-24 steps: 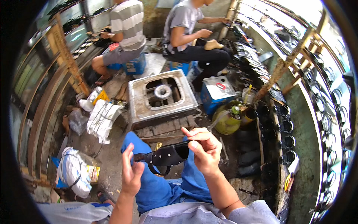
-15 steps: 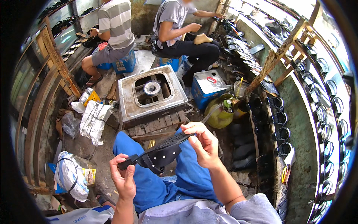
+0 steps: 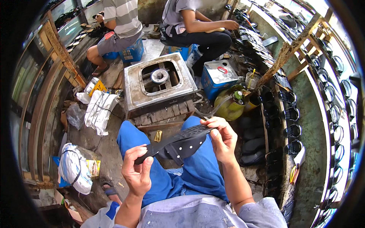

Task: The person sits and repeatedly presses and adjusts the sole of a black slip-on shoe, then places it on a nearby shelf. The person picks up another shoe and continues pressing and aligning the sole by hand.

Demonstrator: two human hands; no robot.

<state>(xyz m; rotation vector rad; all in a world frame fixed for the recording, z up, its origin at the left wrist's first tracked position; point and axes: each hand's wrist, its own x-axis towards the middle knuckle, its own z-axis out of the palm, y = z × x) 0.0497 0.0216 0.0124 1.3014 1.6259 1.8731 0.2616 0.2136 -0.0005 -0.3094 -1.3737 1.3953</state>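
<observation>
While a black sandal (image 3: 182, 137) with a white-dotted strap is held sole up above the blue trousers (image 3: 199, 171), the left hand (image 3: 137, 171) pinches its left end and the right hand (image 3: 223, 142) grips the other, higher end. Beyond stands a metal-topped stove (image 3: 133, 89), a green gas cylinder (image 3: 229, 108) to its right.

We have sandal (image 3: 186, 146) between our left hand (image 3: 138, 167) and right hand (image 3: 222, 140), over our lap (image 3: 163, 186). Before us, burner unit (image 3: 163, 98), ring (image 3: 159, 76) in its opening. Right of unit: gas cylinder (image 3: 230, 106), square can (image 3: 218, 83) behind cylinder. Left: wrapped bundle (image 3: 99, 112). Beyond unit, two seated people (image 3: 123, 19). Far right, rows of sandals (image 3: 335, 113).
</observation>
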